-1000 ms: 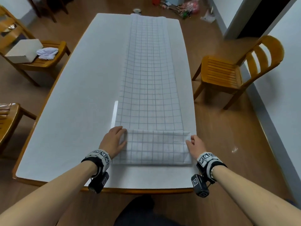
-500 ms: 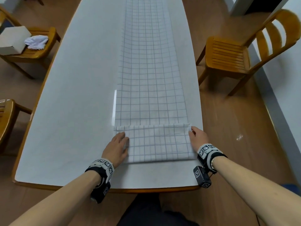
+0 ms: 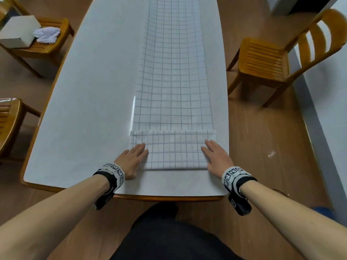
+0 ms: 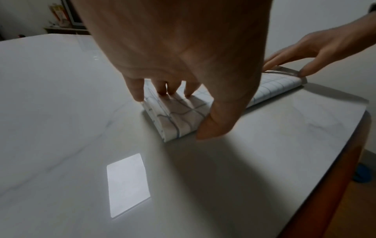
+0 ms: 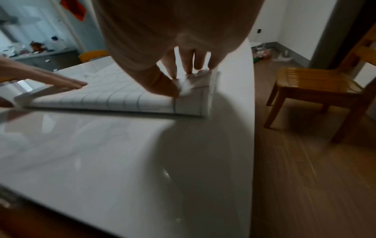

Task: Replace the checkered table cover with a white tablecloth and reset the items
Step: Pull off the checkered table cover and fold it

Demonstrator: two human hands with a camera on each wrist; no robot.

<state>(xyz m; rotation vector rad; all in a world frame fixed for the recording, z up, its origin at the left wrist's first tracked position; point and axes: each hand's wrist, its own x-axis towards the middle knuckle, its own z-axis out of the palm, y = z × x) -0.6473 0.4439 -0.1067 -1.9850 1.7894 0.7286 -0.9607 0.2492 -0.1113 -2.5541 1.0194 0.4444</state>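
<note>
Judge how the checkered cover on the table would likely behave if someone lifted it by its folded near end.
Probably floppy: the checkered cover lies flat in a long strip, and its near end folds over itself under the left hand and right hand. Likely light, being thin. It may slide easily, since the table looks glossy.

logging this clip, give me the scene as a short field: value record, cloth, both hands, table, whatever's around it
checkered cover: folded into a long strip along the table, near end folded over into a flat stack
left hand: fingers flat on the stack's left end
right hand: fingers spread on the stack's right end
table: white top, wooden edge
right side: wooden chair
left side: chair holding a white box and crumpled white cloth
stage: cover not yet fully folded
</note>
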